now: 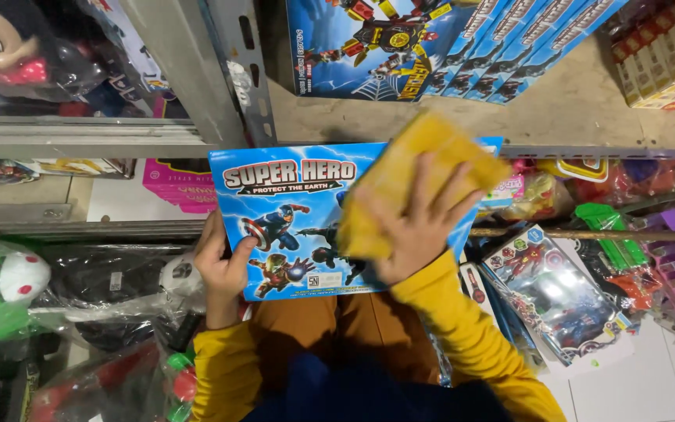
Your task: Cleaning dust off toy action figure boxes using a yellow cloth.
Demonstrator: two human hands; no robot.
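Box: flat blue cardboard toy box [291, 223] with cartoon figures, held face-up before the shelves, long axis left to right.
Left hand [224, 266]: clamped on the box's lower left edge, thumb on the front.
Right hand [419, 223]: fingers spread, pressing a yellow cloth [408, 176] flat against the box's right half.
Relation: both hands touch the box; cloth lies between right palm and lid.
Surroundings: metal shelf rail [80, 141] beyond the box.

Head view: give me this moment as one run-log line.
left hand: grips left edge of flat blue cardboard toy box | right hand: presses yellow cloth on box front | backdrop: metal shelf
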